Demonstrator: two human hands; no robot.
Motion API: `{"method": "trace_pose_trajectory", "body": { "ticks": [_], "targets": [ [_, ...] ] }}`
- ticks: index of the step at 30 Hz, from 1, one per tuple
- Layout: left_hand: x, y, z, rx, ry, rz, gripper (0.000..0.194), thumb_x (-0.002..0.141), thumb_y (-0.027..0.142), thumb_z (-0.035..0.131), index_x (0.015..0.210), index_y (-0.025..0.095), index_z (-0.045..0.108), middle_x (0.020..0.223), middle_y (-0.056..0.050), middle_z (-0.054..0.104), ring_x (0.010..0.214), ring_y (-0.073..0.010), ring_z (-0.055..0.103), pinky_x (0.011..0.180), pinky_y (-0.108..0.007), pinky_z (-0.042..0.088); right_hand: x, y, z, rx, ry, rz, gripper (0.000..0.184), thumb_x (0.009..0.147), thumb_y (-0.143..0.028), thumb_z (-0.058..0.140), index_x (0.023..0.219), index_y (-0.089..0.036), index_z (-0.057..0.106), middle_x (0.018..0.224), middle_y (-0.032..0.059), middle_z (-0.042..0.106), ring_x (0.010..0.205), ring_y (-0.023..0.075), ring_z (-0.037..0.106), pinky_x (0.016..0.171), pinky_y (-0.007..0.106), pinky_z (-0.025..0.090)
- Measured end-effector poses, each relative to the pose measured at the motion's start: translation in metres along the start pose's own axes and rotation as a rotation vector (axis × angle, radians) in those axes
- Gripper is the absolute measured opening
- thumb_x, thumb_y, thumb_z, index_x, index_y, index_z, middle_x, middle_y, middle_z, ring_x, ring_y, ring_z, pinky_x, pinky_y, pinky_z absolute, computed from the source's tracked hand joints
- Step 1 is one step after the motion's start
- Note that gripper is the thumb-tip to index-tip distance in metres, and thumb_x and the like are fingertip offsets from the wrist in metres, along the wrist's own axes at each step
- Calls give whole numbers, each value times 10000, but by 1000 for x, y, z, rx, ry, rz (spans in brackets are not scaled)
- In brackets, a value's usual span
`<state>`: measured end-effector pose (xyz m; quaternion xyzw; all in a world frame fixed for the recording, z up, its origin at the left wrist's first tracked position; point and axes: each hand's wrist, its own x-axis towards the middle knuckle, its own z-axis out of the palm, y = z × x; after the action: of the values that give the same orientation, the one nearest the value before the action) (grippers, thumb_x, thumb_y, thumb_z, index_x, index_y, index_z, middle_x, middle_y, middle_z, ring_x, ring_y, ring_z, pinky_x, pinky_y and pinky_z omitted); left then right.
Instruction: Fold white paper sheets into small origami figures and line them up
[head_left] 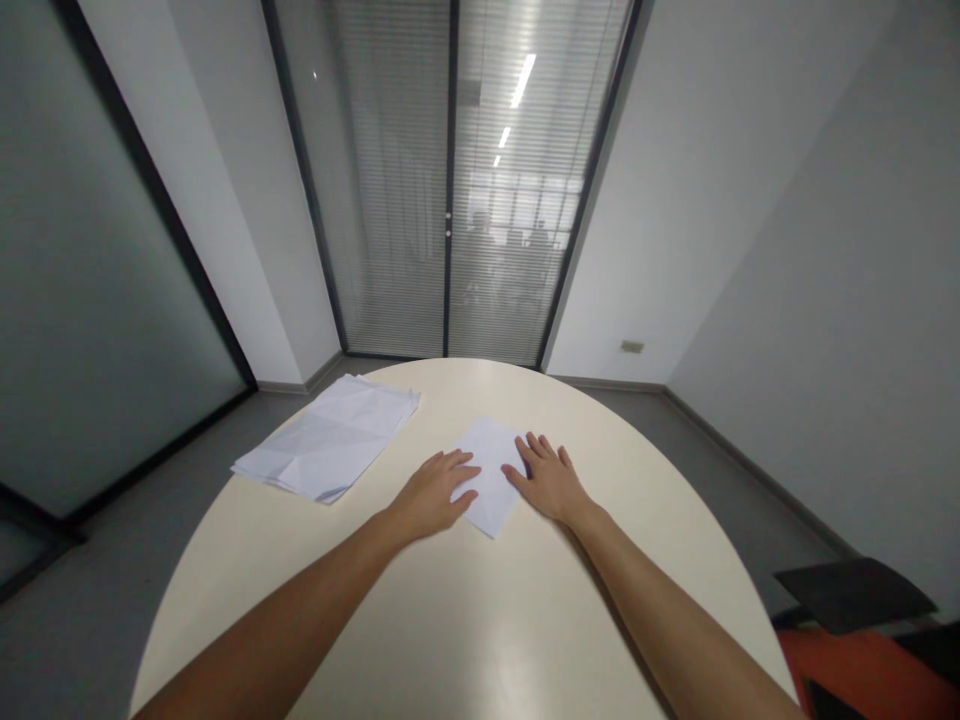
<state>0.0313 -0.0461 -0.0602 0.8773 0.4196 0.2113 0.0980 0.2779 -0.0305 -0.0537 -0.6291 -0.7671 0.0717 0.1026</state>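
Observation:
A small sheet of white paper, with a pointed lower corner, lies flat near the middle of the table. My left hand rests over its left edge, fingers spread and thumb on the paper. On the other side my right hand lies open, its thumb on the paper and its fingers at and past the right edge. Both hands are palm down and grasp nothing. The paper's left and right edges are partly hidden beneath them. Further left sits a stack of larger creased white sheets.
The round cream table has its curved far edge close to glass doors with blinds. A chair with a red seat and dark backrest stands at the lower right. Pale walls and a frosted panel surround the table.

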Motion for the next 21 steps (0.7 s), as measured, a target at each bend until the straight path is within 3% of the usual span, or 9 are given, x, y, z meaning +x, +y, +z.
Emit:
{"method": "trace_pose_trajectory", "body": {
  "ticks": [3,7,9,14,16,19,21],
  "targets": [
    [0,-2,0,-69,-3,80,370,964,203,478,1297,230,639,1426,-50,589,1320,-187,534,1165,-373,380,-1,-1,-2,41,17,-123,678,985,-567,403,1532,-166,384,1640,150,236,1523,333,159,1191,586,140],
    [-2,-1,-2,-19,0,14,402,981,321,491,1351,199,589,1487,-99,522,1387,-245,468,1194,-469,328,-5,-9,-5,100,-88,-262,678,969,-621,411,1542,-262,371,1630,103,282,1510,323,215,1187,635,82],
    [-2,0,-3,16,-21,-18,454,976,372,504,1392,195,551,1526,-123,470,1426,-272,415,1202,-513,292,-5,-11,-5,80,-81,-204,703,962,-649,396,1546,-258,365,1626,107,285,1511,347,198,1174,669,45],
    [-2,-3,-1,47,-95,-20,493,992,384,463,1462,236,480,1589,-120,372,1484,-289,310,1207,-534,254,-2,-4,-3,-4,1,3,700,982,-600,379,1539,-174,378,1620,151,285,1504,390,192,1163,685,101],
    [-2,-5,-1,45,-102,-8,503,990,400,467,1475,264,463,1601,-108,351,1496,-296,282,1207,-543,245,-1,-2,-4,-32,70,2,646,989,-539,405,1502,-148,435,1609,165,309,1507,389,183,1170,675,100],
    [-2,-4,-4,23,-107,45,519,962,391,521,1466,280,470,1594,-96,368,1491,-298,294,1206,-544,252,-2,-8,-5,31,109,-214,589,1004,-468,407,1492,-141,448,1621,150,289,1524,321,161,1210,567,166],
    [-1,-1,-8,1,-129,104,540,927,364,568,1453,273,484,1583,-94,387,1482,-298,315,1203,-541,266,-4,-15,-5,119,40,-364,589,1025,-475,355,1518,-157,414,1620,130,295,1522,275,191,1212,497,228]
  ]
}}
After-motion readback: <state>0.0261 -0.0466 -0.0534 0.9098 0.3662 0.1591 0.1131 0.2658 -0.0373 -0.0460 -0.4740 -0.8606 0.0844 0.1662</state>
